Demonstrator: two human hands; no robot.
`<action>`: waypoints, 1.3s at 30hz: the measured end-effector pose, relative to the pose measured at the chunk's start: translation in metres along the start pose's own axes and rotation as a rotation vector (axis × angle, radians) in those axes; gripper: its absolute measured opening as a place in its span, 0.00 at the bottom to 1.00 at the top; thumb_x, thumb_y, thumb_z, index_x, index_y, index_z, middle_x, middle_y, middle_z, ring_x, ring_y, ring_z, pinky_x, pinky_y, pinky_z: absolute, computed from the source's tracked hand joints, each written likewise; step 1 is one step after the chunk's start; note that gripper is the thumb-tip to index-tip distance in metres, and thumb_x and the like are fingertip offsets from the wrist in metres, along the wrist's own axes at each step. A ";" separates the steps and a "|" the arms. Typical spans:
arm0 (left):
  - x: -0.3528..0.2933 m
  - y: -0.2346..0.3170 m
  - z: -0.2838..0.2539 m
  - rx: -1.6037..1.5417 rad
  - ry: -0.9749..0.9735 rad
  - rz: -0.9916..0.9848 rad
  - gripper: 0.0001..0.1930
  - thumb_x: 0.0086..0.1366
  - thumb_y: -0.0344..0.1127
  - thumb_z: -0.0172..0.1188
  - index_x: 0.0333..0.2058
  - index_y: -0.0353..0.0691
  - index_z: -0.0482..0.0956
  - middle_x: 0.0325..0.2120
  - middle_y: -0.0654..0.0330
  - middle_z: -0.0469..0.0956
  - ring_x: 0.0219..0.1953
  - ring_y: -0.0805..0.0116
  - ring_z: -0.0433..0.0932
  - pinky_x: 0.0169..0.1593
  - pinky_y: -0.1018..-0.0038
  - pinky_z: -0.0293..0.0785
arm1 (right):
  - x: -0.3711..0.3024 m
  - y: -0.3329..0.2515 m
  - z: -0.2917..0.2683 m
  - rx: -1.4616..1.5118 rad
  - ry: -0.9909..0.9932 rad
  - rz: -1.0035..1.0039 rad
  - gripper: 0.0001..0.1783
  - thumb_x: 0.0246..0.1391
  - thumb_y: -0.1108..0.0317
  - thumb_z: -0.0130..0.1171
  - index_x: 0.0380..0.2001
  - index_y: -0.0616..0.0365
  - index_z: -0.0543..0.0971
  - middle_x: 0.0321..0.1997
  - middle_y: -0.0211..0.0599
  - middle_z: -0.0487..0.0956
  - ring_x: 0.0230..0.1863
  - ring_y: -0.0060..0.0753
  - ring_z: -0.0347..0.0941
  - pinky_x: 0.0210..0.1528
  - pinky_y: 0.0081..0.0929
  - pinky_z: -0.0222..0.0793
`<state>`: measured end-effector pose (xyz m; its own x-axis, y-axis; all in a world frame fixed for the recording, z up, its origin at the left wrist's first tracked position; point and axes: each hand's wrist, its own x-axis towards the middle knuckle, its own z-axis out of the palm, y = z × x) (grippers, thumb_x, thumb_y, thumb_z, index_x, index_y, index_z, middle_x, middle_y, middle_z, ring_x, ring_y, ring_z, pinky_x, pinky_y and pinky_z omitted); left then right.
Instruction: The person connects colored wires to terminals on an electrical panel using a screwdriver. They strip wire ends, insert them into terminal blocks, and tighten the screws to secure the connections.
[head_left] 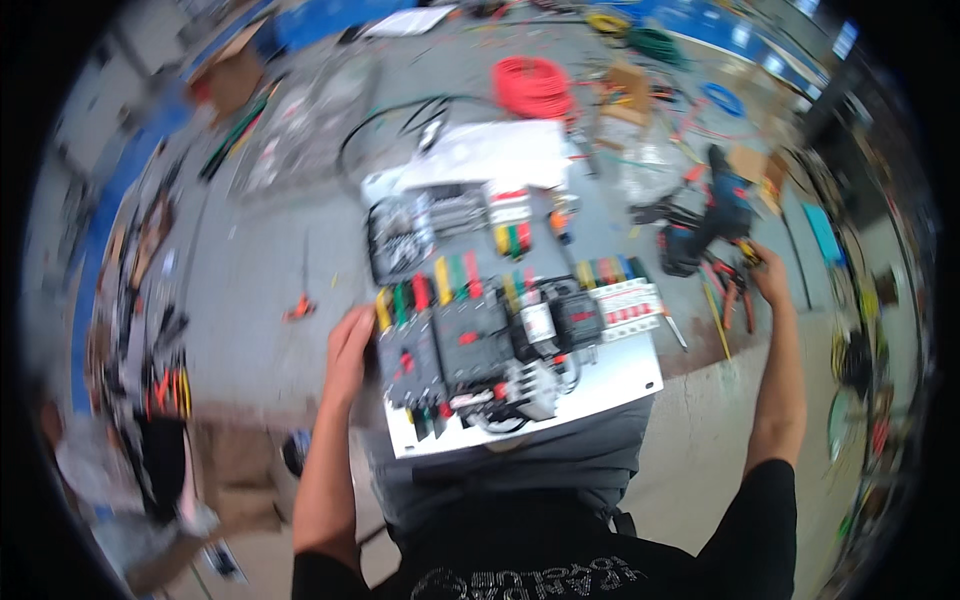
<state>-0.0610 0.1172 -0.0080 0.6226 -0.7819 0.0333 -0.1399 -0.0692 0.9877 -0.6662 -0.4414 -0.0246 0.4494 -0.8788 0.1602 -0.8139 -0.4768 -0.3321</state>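
Observation:
A white mounting panel point(620, 385) lies in front of me, resting against my lap, loaded with black breakers, contactors and red, green and yellow wire ends. My left hand point(350, 350) rests flat against the panel's left edge, beside a black breaker point(408, 365). My right hand point(768, 272) is stretched far out to the right, fingers closed around a small yellow-tipped tool point(748, 254) among red-handled pliers point(735, 285) on the floor. A dark power drill point(715, 215) lies just left of that hand.
A red wire coil point(532, 85) and a green coil point(655, 42) lie at the back. Clear plastic bags point(300, 125), cardboard pieces point(630, 95), white sheets point(490, 150) and loose cables are scattered over the grey floor. Tools clutter the left edge.

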 end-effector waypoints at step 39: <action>0.058 -0.034 -0.035 0.100 -0.166 0.430 0.13 0.66 0.18 0.64 0.46 0.37 0.88 0.39 0.55 0.86 0.39 0.62 0.85 0.43 0.72 0.80 | -0.072 -0.639 -0.033 0.439 -0.603 -0.678 0.15 0.63 0.64 0.62 0.47 0.63 0.79 0.39 0.34 0.78 0.39 0.27 0.73 0.43 0.28 0.69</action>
<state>0.0068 0.0956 -0.0344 0.3615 -0.8407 0.4033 -0.4367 0.2295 0.8698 -0.1901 -0.0743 0.2071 0.9774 -0.2108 -0.0144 -0.1645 -0.7163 -0.6781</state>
